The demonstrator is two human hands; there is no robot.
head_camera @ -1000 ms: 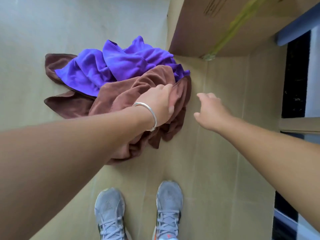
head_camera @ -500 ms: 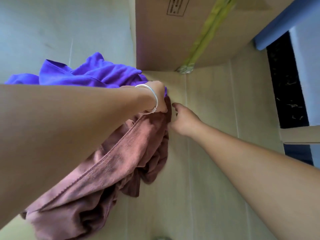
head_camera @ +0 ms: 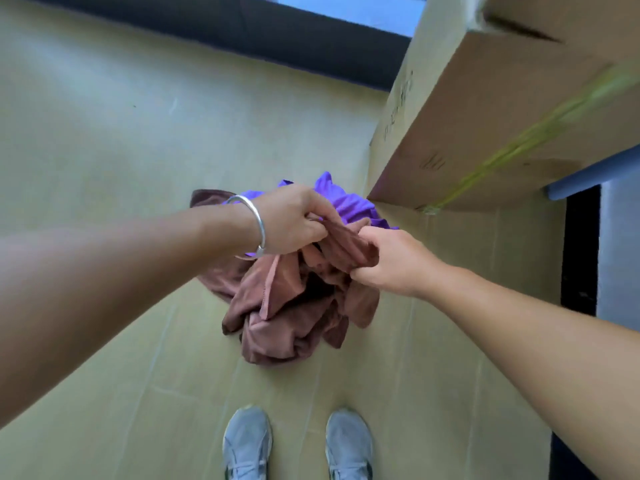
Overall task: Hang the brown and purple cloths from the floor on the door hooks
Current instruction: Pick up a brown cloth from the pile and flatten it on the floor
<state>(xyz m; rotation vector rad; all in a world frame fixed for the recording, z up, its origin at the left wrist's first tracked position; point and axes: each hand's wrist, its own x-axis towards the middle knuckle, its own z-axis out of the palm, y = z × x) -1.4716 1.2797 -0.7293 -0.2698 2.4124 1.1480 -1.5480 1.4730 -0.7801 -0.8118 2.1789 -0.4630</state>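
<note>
Near the centre of the frame the brown cloth point(head_camera: 291, 306) was held up by both hands, its bunched folds hanging below them toward the floor point(head_camera: 104, 133). The left hand point(head_camera: 294, 221), with a silver bangle point(head_camera: 256, 226) round its wrist, was closed on the cloth's upper edge, the fingers point(head_camera: 317, 233) curled tightly into the fabric. Just to its right, the right hand point(head_camera: 391, 261) was clenched on the same edge, the cloth wrapped inside its curled grip. The purple cloth point(head_camera: 346, 206) was seen behind the hands, mostly hidden by them, with a further brown piece at its left. A large cardboard box point(head_camera: 502, 109) filled the upper right of the frame, and two grey shoes point(head_camera: 298, 445) were seen at the bottom centre.
</note>
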